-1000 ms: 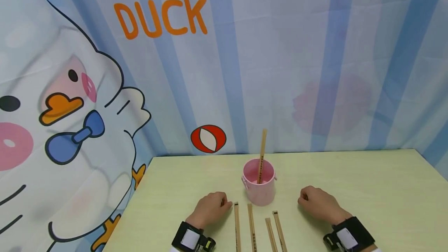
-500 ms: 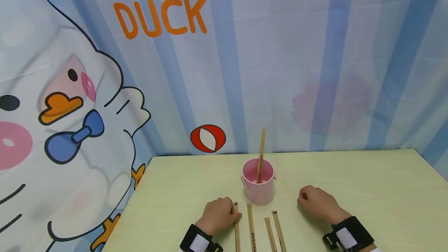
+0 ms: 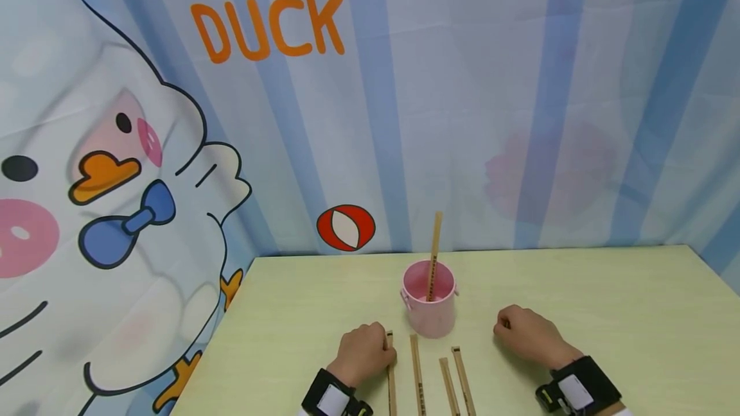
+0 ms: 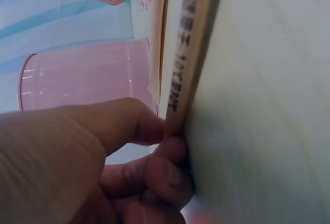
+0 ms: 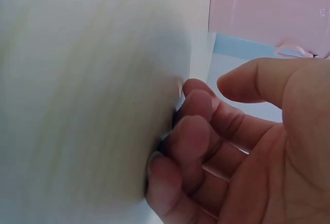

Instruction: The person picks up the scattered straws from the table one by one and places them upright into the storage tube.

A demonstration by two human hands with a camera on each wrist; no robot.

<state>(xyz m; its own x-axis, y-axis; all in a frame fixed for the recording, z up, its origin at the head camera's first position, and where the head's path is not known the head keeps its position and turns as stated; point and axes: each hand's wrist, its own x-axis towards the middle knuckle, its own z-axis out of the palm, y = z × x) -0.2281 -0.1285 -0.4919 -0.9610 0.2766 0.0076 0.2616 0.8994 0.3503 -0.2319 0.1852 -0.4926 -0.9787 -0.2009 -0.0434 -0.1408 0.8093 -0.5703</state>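
Observation:
My left hand [image 3: 363, 353] pinches the far end of the leftmost paper-wrapped chopsticks [image 3: 392, 391] between thumb and fingertips. In the left wrist view this brown wrapper [image 4: 191, 43] shows dark printed characters and lies close along the tabletop. To its right lie several more wrapped chopsticks [image 3: 417, 377], pointing away from me. Behind them stands a small pink bucket [image 3: 430, 321] with one wrapped pair of chopsticks [image 3: 435, 249] leaning upright in it. My right hand [image 3: 532, 336] rests on the table right of the bucket, fingers loosely curled, holding nothing.
A pale yellow table [image 3: 578, 281] carries everything. Behind it hangs a blue striped curtain [image 3: 451, 114] printed with a large white duck and a red ball. Each wrist wears a black strap with a small camera.
My left hand has moved right, from beside the leftmost chopsticks onto their far end, and now pinches them. My right hand stays in place.

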